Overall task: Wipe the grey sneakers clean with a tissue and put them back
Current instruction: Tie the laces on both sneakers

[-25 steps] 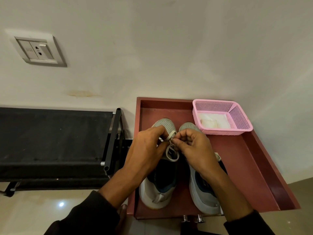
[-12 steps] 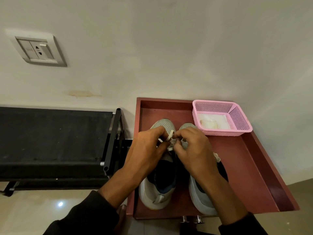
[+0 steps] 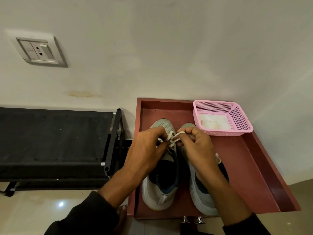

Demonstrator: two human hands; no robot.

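Two grey sneakers stand side by side, toes to the wall, on a maroon tray-like cabinet top (image 3: 243, 168). Over the left sneaker (image 3: 160, 189), my left hand (image 3: 147, 153) pinches one white lace loop. My right hand (image 3: 196, 148) pinches the other lace loop (image 3: 179, 134), pulled out to the right. The laces cross between my fingers above the tongue. My right forearm covers much of the right sneaker (image 3: 197, 197). White tissue (image 3: 213, 122) lies in a pink basket (image 3: 240, 124) at the tray's back right.
A black fabric bench (image 3: 54, 143) with a metal frame stands left of the cabinet. A switch and socket plate (image 3: 39, 50) sits on the pale wall. Two metal knobs (image 3: 193, 219) show under the tray's front edge. A bare foot (image 3: 122, 216) rests on glossy floor.
Both hands have worked the left sneaker's laces at the same spot; the loops are now drawn apart, my right hand a little further right.
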